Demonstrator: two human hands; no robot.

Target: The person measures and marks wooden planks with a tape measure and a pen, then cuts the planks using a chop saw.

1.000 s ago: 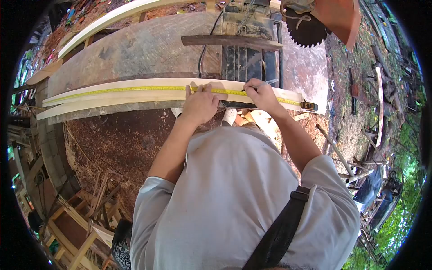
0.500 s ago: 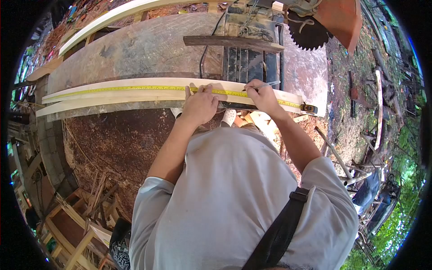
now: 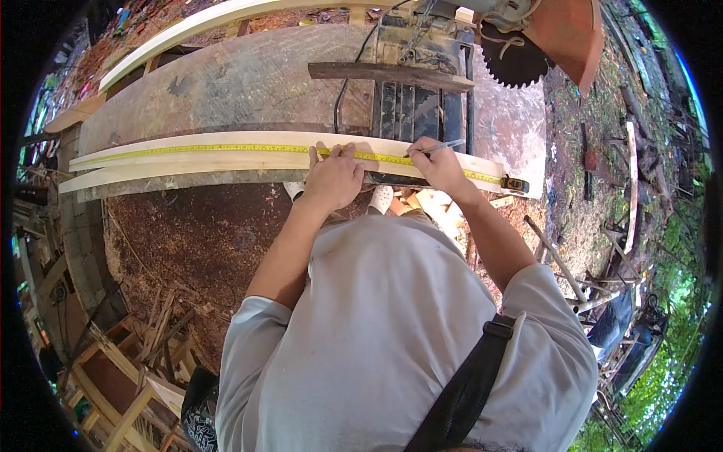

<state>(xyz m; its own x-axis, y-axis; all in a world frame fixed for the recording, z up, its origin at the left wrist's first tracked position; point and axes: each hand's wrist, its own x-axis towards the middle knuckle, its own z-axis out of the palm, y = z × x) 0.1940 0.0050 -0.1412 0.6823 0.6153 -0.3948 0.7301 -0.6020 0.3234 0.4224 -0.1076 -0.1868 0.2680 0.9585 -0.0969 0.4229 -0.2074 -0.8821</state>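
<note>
Two pale wooden boards (image 3: 248, 138) lie side by side along the near edge of the worktable. A yellow tape measure blade (image 3: 226, 148) is stretched lengthwise over them, and its black-and-yellow case (image 3: 515, 184) sits at their right end. My left hand (image 3: 336, 181) rests on the boards and tape with its fingers apart, holding nothing. To its right, my right hand (image 3: 440, 167) is closed around a slim, light-coloured pen (image 3: 455, 143). The pen's lower end is by the tape's edge; whether it touches the wood I cannot tell.
Behind the boards stands a saw with a dark toothed circular blade (image 3: 515, 59) and an orange guard (image 3: 566, 41). A dark wooden strip (image 3: 392, 74) crosses its base. A black cable (image 3: 340, 102) runs over the worktable (image 3: 226, 79). Wood offcuts (image 3: 437, 207) lie near my feet.
Both hands stay in nearly the same places on the boards and tape. The whole view has shifted very slightly.
</note>
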